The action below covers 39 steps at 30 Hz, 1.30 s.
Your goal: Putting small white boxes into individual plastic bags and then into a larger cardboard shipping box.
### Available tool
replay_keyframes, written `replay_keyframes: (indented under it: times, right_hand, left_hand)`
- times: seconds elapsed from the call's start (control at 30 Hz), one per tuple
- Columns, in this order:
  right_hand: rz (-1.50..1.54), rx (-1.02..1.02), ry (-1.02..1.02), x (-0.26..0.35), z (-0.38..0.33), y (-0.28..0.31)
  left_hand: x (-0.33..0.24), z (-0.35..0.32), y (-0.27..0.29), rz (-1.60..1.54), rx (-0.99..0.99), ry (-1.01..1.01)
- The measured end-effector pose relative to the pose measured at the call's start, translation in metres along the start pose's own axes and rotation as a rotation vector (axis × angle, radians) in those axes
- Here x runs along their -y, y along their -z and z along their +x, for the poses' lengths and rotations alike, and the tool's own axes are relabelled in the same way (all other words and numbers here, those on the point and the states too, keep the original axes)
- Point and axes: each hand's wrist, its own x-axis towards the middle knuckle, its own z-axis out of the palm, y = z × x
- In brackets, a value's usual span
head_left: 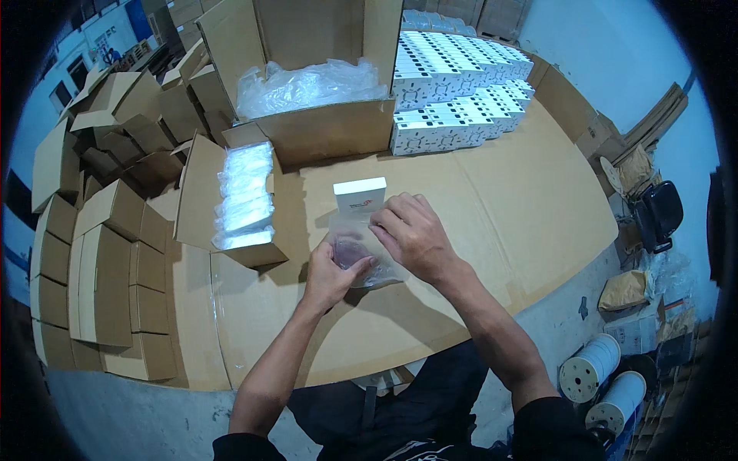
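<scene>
A clear plastic bag (356, 250) is held up in front of me over the cardboard-covered table. My left hand (332, 274) grips its lower left side, the thumb lying across the front. At the bag's upper right edge, my right hand (411, 233) has its fingers pinched together on the plastic. Just beyond the bag is a small white box (358, 197) with a small red mark on its front. The box's lower part meets the bag's top edge, and I cannot tell whether it is inside or behind it.
Left of my hands, an open carton (201, 184) holds a row of bubble-wrapped packs (246, 192). A larger carton (330, 134) with clear plastic wrap (311, 88) stands behind. White boxes (438, 123) are stacked at the far right. Folded brown cartons (104, 284) line the left edge.
</scene>
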Motion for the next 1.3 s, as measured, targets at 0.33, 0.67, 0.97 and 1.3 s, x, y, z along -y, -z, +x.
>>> replay_keyframes:
  times: [0.33, 0.67, 0.97, 1.3]
  right_hand:
    - [0.408, 0.758, -0.178, -0.009, 0.045, 0.027]
    - [0.503, 0.875, -0.129, -0.020, 0.065, 0.028]
    - [0.550, 0.938, -0.039, -0.019, 0.074, 0.037]
    - [0.944, -0.203, -0.501, -0.076, 0.032, -0.004]
  left_hand:
    - [-0.001, -0.002, 0.000, 0.104, -0.053, -0.070]
    - [-0.002, -0.003, 0.003, 0.121, 0.006, -0.003]
    - [0.002, -0.001, 0.006, 0.096, 0.070, -0.083]
    - [0.004, 0.001, 0.005, 0.038, 0.062, 0.036]
